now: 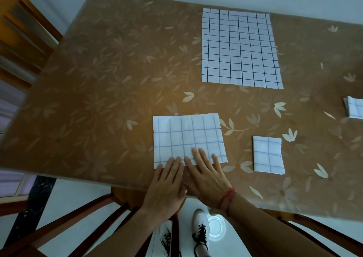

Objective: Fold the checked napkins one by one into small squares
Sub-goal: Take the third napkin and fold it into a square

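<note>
napkin (189, 139): half-folded, low middle of the frame on the table (98, 80) | left hand (167, 186), right hand (206, 178): flat, fingers straight, pressing its near edge | feel: probably light, soft, floppy, may slide | hold: pinch two corners of one side

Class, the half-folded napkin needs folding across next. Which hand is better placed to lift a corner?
Probably the left hand: its fingertips rest by the near left corner of the napkin, while the right hand lies flat nearer the middle, suited to holding it down.
</note>
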Tool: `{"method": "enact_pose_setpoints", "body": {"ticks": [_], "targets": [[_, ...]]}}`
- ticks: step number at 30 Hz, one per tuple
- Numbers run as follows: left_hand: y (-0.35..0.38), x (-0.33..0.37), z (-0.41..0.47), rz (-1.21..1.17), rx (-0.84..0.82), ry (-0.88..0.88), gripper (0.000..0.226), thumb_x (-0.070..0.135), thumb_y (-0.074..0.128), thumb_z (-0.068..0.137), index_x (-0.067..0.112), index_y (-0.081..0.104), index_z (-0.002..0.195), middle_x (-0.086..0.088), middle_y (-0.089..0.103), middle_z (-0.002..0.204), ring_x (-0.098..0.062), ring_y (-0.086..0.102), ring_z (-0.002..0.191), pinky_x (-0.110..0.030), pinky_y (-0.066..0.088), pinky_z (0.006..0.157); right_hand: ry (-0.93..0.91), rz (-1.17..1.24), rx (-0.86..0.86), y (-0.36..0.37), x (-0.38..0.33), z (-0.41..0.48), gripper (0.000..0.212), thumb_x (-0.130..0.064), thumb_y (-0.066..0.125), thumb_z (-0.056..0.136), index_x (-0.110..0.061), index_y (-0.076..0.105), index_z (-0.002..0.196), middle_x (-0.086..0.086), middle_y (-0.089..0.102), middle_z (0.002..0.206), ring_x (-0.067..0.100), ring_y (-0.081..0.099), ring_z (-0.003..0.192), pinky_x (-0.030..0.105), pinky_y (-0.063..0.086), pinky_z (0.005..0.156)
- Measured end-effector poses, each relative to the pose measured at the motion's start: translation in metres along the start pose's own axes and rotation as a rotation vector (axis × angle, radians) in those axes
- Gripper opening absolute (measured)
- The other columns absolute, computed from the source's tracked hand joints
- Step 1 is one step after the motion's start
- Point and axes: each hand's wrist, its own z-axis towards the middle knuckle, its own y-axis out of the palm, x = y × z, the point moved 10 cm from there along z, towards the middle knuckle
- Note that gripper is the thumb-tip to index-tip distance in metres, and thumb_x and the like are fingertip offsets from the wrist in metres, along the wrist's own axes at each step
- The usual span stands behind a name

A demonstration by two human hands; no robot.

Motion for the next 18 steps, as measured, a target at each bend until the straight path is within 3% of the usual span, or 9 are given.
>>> {"method": "enact_pose_setpoints", "body": {"ticks": [7, 12, 15, 18], "targets": [[0.009, -0.003, -0.002, 0.011, -0.049, -0.007, 0.065, 0.047, 0.026, 0.101, 0.007, 0.02, 0.152, -0.017, 0.009, 0.16, -0.032, 0.004, 0.148, -0.052, 0.02, 0.117, -0.093, -0.004, 0.049, 0.003, -0.016, -0.011, 0.06, -0.043, 0.019, 0.101, -0.003, 0.024, 0.146, 0.021, 0.024, 0.154, 0.035, 0.02, 0.144, 0.053, 0.035, 0.108], [0.012, -0.007, -0.001, 0.009, -0.072, -0.006, 0.068, 0.051, 0.026, 0.1, 0.01, 0.017, 0.153, -0.015, 0.004, 0.161, -0.032, -0.002, 0.148, -0.052, 0.019, 0.117, -0.115, -0.034, 0.053, 0.004, -0.009, -0.013, 0.066, -0.051, 0.03, 0.098, -0.003, 0.025, 0.143, 0.024, 0.03, 0.15, 0.039, 0.025, 0.141, 0.052, 0.037, 0.108], [0.012, -0.007, -0.001, -0.01, -0.072, 0.004, 0.068, 0.05, 0.029, 0.098, 0.009, 0.021, 0.152, -0.015, 0.006, 0.161, -0.032, 0.0, 0.148, -0.053, 0.021, 0.116, -0.057, -0.046, 0.006, 0.012, 0.008, -0.017, 0.074, -0.056, 0.02, 0.098, 0.001, 0.026, 0.145, 0.026, 0.019, 0.154, 0.039, 0.017, 0.144, 0.052, 0.032, 0.111], [0.01, -0.008, -0.002, -0.029, -0.059, 0.013, 0.068, 0.048, 0.034, 0.096, 0.009, 0.024, 0.151, -0.014, 0.008, 0.161, -0.033, 0.002, 0.148, -0.053, 0.023, 0.115, 0.028, -0.044, -0.005, 0.016, 0.034, -0.025, 0.076, -0.057, 0.022, 0.098, 0.001, 0.024, 0.147, 0.023, 0.01, 0.157, 0.035, 0.01, 0.146, 0.05, 0.029, 0.113]]}}
